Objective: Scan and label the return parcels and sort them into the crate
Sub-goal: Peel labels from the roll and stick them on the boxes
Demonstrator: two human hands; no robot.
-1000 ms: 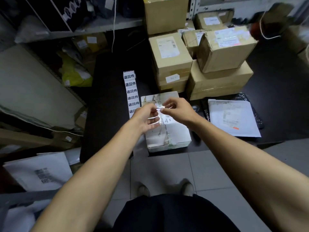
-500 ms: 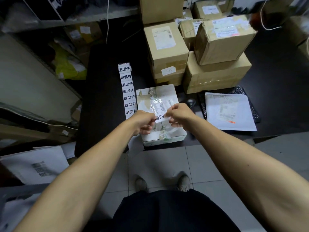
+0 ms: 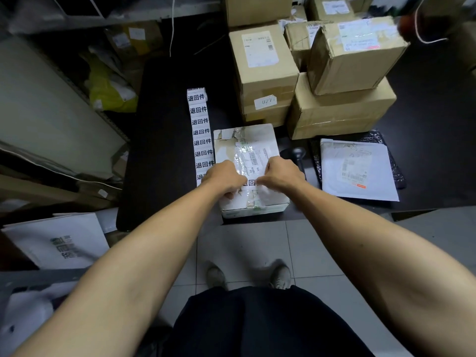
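A small white taped parcel (image 3: 247, 140) lies at the front edge of the black table (image 3: 159, 150). A white return sticker (image 3: 250, 183) with black characters lies on the parcel's top, below its shipping label. My left hand (image 3: 223, 177) and my right hand (image 3: 280, 173) pinch the sticker's two ends with curled fingers and hold it down against the parcel. A strip of the same return stickers (image 3: 199, 124) runs along the table just left of the parcel.
Brown cartons (image 3: 265, 73) are stacked behind the parcel, with more to the right (image 3: 342, 106). A white mailer (image 3: 356, 168) lies on a black bag at the right. A dark handheld scanner (image 3: 296, 153) lies between parcel and mailer. White bags (image 3: 59, 240) sit on the floor at left.
Both hands have moved down with the sticker from above the parcel onto its top. The sticker now lies flat against the parcel.
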